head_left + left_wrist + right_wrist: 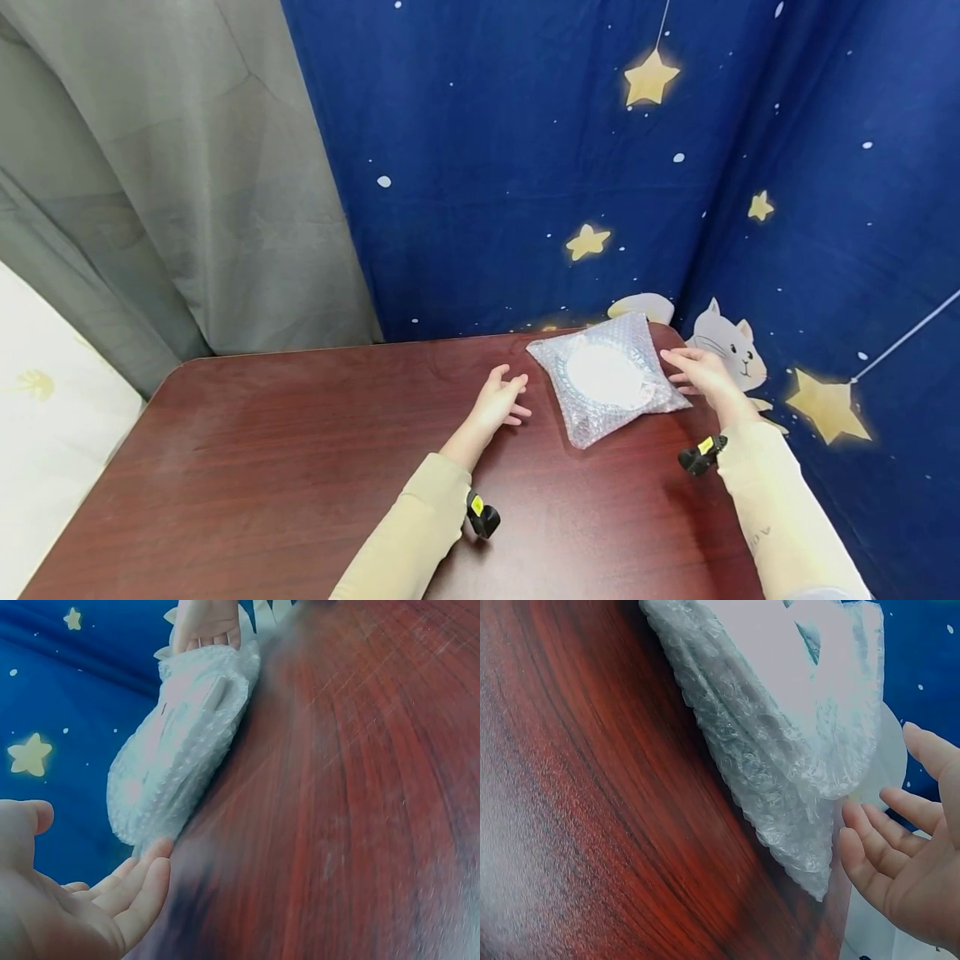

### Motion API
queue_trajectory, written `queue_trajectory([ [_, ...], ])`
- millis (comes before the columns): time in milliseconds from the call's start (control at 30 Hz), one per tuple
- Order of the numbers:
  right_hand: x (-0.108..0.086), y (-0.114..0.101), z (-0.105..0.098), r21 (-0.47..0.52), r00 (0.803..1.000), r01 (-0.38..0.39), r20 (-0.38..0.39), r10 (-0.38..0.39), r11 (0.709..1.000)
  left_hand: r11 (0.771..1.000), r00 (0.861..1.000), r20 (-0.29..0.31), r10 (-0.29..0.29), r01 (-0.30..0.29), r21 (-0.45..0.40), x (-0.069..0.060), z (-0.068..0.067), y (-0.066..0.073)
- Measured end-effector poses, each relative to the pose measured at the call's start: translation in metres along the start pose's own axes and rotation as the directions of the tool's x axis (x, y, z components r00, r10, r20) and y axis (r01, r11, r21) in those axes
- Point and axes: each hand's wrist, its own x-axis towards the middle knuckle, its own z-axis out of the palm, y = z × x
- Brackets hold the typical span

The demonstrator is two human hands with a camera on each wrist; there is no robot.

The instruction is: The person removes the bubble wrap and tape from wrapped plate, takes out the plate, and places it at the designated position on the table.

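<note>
A clear bubble-wrap package (562, 367) with a shiny pale round item inside lies flat at the far right of the table. My left hand (495, 405) hovers to its left, fingers spread and apart from it in the head view. To the right, my right hand (701, 372) is beside the package's edge, its fingers loosely bent. In the right wrist view the right hand (907, 832) has its fingertips close to the wrap's corner; I cannot tell whether they touch. Nothing is gripped by the left hand (97, 900) in its wrist view.
The dark red wooden table (300, 450) spreads out to the left and front. Behind it hang a grey curtain (187, 167) and a blue curtain (510, 150) with stars. A wrist camera (482, 515) is strapped to the left arm, another (701, 456) to the right.
</note>
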Motion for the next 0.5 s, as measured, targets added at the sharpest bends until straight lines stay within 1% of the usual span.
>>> queue_trajectory([
  [67, 0.001, 0.0, 0.001, -0.002, 1.0, 0.002, 0.004, -0.002, 1.0, 1.0, 1.0, 0.007, -0.006, 0.006, -0.019, 0.001, 0.003, -0.001],
  [300, 0.002, 0.003, 0.002, -0.077, 0.999, 0.012, 0.037, -0.009, 0.997, 0.997, 0.998, 0.059, -0.014, 0.019, -0.08, 0.005, 0.012, -0.01],
  [400, 0.002, 0.004, 0.003, -0.075, 0.999, 0.018, 0.044, -0.015, 0.997, 0.995, 0.997, 0.073, -0.021, 0.029, -0.101, 0.008, 0.016, -0.013],
  [500, 0.003, 0.006, 0.004, -0.076, 0.999, 0.021, 0.041, -0.018, 0.997, 0.993, 0.997, 0.073, -0.023, 0.032, -0.114, 0.01, 0.021, -0.015],
])
